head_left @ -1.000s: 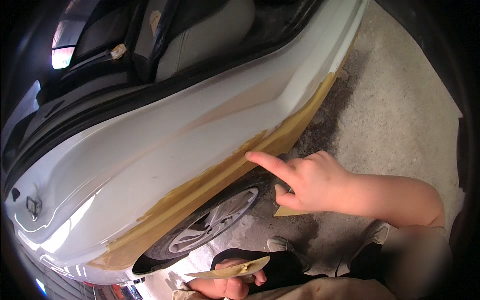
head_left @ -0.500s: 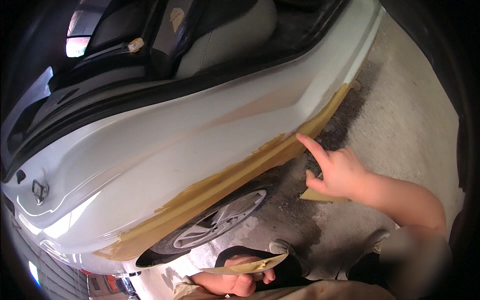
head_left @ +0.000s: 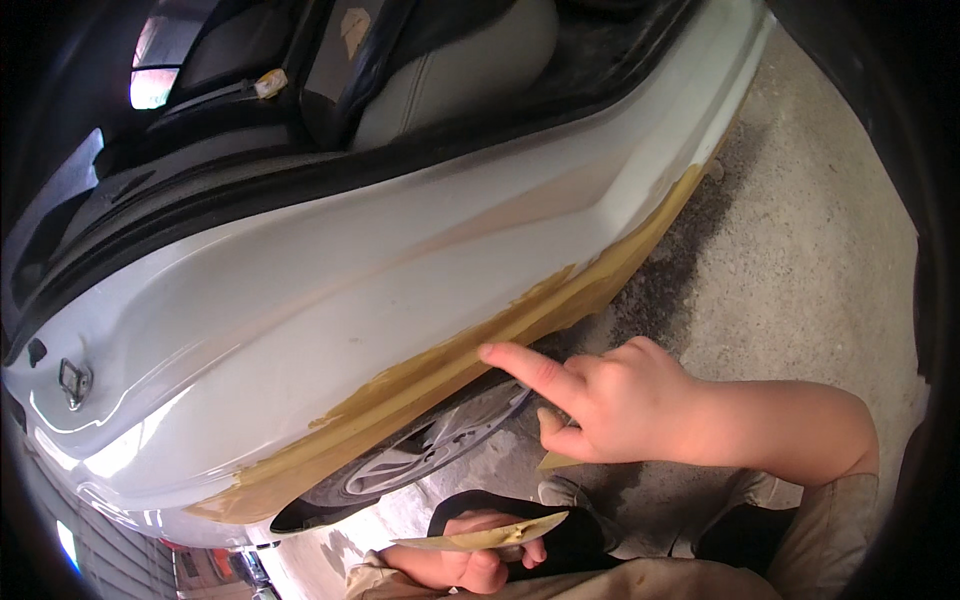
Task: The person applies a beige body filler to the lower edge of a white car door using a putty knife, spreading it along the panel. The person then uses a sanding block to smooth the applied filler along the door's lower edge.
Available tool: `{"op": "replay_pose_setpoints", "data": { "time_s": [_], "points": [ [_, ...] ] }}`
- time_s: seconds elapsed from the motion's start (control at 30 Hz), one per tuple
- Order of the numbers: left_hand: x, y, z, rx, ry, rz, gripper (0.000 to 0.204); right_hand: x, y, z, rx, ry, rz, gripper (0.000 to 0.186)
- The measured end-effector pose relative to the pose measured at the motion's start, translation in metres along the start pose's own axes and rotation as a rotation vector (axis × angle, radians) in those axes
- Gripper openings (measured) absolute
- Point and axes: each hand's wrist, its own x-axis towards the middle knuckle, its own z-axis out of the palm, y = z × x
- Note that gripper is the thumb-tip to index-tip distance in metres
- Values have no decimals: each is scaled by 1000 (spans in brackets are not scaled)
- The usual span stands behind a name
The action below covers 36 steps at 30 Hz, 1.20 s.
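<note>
My right hand (head_left: 625, 395) reaches to the pale car body (head_left: 330, 300). Its stretched index fingertip touches a yellow-tan strip (head_left: 430, 370) with a ragged upper edge, which runs along the wheel arch; whether it is masking paper or filler, I cannot tell. The other fingers curl in, and a thin yellow piece (head_left: 558, 461) sticks out beneath them, mostly hidden by the hand. Low in the middle, my left hand (head_left: 480, 568) is closed on a flat yellowish sheet (head_left: 480, 538) with a small lump on top.
Beneath the arch sits the wheel (head_left: 420, 455). Above the panel is the car's dark opening, with a grey seat (head_left: 460, 70) inside. Concrete floor (head_left: 800, 250) with dark stains lies to the right. My shoe (head_left: 560, 490) shows near the lower middle.
My right hand has slid left and toward me along the yellow-tan strip, the thin yellow piece moving with it. My left hand and its sheet have barely moved.
</note>
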Motion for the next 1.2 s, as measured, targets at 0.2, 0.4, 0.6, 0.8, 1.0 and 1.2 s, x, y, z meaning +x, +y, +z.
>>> {"op": "replay_pose_setpoints", "data": {
  "time_s": [0.2, 0.4, 0.6, 0.8, 1.0, 1.2],
  "points": [
    [7, 5, -10, -56, -98, 77, 63, -4, 9, -4, -12, 12, 24, 84],
    [2, 9, -16, -164, -171, 29, 59, -6, 3, -1, 7, -16, -14, 89],
    [4, -10, 4, -209, 33, 325, 56, 7, -6, 0, -7, 58, -98, 88],
    [2, -21, 6, -168, 88, 425, 56, 19, -20, -7, -38, 61, -155, 81],
    [-6, -25, -2, -150, 26, 333, 58, 23, -8, 2, -75, 131, -158, 80],
    [-6, -18, 5, -212, 22, 264, 58, 14, 16, -5, -193, 204, -137, 71]
  ]
}}
